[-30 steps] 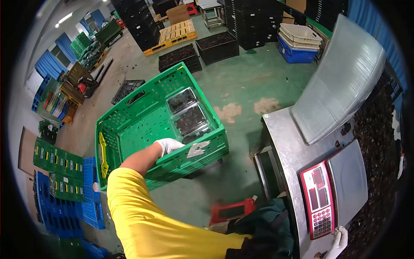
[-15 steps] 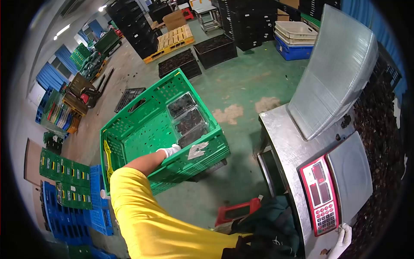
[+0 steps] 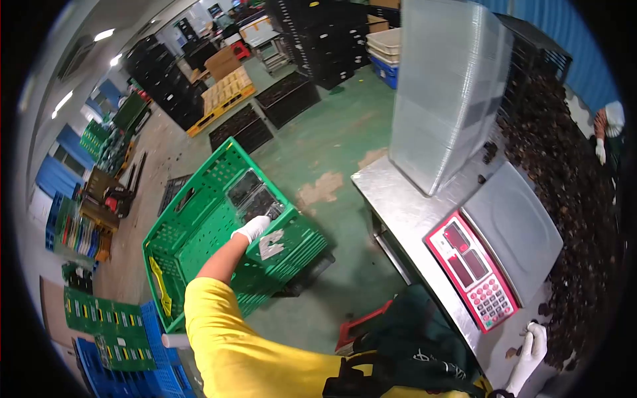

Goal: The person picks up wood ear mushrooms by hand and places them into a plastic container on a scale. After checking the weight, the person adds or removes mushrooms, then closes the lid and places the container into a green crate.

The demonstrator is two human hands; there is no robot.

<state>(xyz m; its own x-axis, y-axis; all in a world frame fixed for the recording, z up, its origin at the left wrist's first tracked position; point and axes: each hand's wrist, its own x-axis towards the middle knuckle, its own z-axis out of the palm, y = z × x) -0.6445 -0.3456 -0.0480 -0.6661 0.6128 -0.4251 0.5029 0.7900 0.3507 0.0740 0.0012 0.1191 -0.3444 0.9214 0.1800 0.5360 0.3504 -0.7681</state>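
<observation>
Your left hand (image 3: 252,229) reaches into the green crate (image 3: 199,232) on the floor, its grip closed on a clear clamshell box (image 3: 265,211) beside two others. Your right hand (image 3: 529,355) rests half-curled on the steel counter (image 3: 391,199) edge, holding nothing, near the red scale (image 3: 472,268).

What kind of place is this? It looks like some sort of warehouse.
Probably a produce packing warehouse. A weighing scale stands on a steel table by a heap of dark produce, and the gloved left hand reaches into a green crate holding clear packs.

Crate (image 3: 199,232) interior open beside punnets (image 3: 255,196)
</observation>
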